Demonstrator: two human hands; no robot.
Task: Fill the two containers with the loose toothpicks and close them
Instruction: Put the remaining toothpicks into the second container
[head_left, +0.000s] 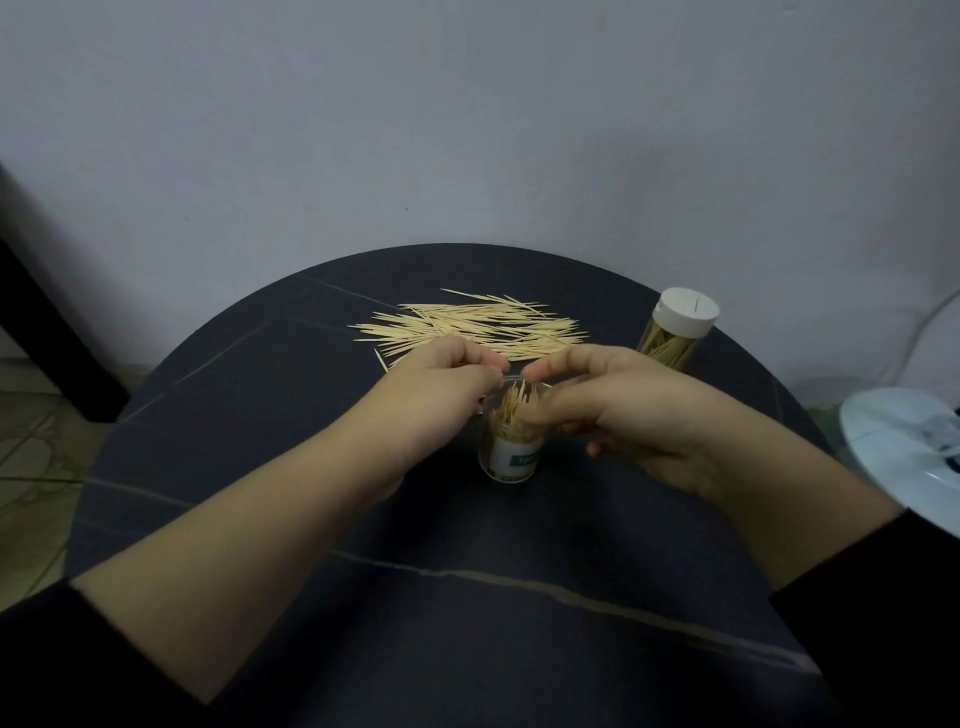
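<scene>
Toothpicks of pale wood (467, 327) lie loose in a flat heap on the far half of the round dark bench with thin pale veins (467, 597), which stands against a bare grey-white wall (467, 130). Tiled floor (36, 467) shows on the left beside a slanting dark furniture leg (62, 332). On the right a pale round disc (893, 457) overlaps the bench's edge. A clear plastic container with a white lid (675, 327), full of sticks, stands closed at the far right, just beside the heap. At the centre stands an open clear plastic container (511, 441), partly filled with upright sticks; its white label (517, 452) carries a teal strip too blurred to read. My right grip (623, 405) holds its rim between thumb and forefinger. My left grip (441, 384) is curled at the rim's other side, hiding part of the heap; I cannot tell whether it pinches anything.
</scene>
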